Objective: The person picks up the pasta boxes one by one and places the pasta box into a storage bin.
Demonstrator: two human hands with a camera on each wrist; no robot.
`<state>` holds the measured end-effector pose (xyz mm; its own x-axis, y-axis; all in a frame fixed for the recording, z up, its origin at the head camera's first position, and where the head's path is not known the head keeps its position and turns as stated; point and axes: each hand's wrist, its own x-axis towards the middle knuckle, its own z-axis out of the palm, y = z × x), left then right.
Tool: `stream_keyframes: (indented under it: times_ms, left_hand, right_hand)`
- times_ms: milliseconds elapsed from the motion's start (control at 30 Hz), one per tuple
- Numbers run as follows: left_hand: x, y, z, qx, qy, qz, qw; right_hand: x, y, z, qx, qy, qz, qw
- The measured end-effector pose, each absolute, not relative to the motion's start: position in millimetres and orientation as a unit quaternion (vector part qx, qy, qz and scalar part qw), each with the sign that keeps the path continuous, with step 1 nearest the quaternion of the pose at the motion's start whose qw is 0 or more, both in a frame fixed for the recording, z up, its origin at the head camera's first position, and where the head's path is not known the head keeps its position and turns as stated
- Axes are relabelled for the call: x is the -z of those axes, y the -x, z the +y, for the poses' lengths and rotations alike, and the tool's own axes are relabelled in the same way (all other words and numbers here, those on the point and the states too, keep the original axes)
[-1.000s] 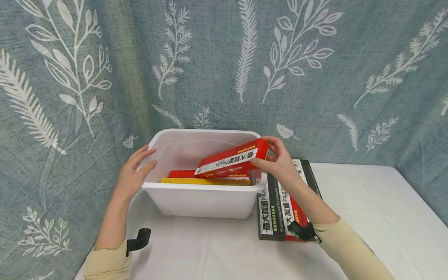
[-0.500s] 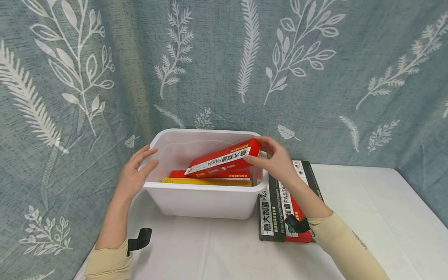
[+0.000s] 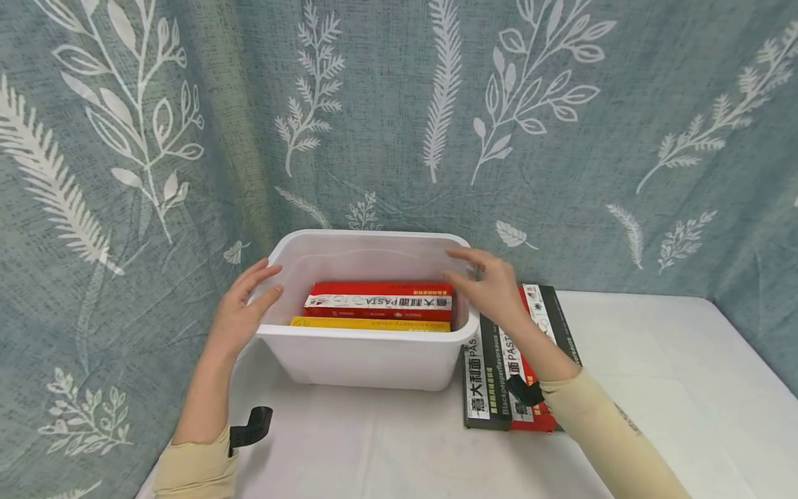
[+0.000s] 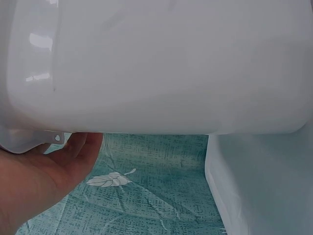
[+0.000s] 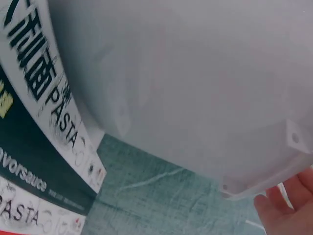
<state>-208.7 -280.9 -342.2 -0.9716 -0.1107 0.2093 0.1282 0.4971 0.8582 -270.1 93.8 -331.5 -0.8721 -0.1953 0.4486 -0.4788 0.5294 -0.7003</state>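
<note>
A white plastic bin (image 3: 361,357) stands in the middle of the head view. Inside, a red pasta box (image 3: 380,313) lies lengthwise with its white label up, behind a yellow box (image 3: 368,324) along the near wall. My right hand (image 3: 495,287) reaches over the right rim, thumb and fingers apart, just off the red box's end. At the left rim, my left hand (image 3: 240,308) rests with its fingertips over the edge and its thumb apart. The left wrist view shows that hand (image 4: 54,171) against the rim's underside.
Black pasta boxes (image 3: 486,381) and a red one (image 3: 541,416) lie side by side on the white-covered table (image 3: 648,374), right of the bin and partly under my right forearm. A blue-green leaf-print curtain (image 3: 399,138) hangs behind and along the left.
The red pasta box, earlier tilted in my right hand, has moved left and down and now lies flat inside the bin. My right hand has let go; the left stays at the rim.
</note>
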Motion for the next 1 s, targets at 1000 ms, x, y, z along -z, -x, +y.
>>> stream_keyframes:
  times_ms: [1000]
  left_hand:
    - [341.2, 207.1, -275.6, 0.511, -0.017, -0.853, 0.108]
  right_hand:
    - [364.3, 243.5, 162.8, -0.552, -0.105, -0.822, 0.089]
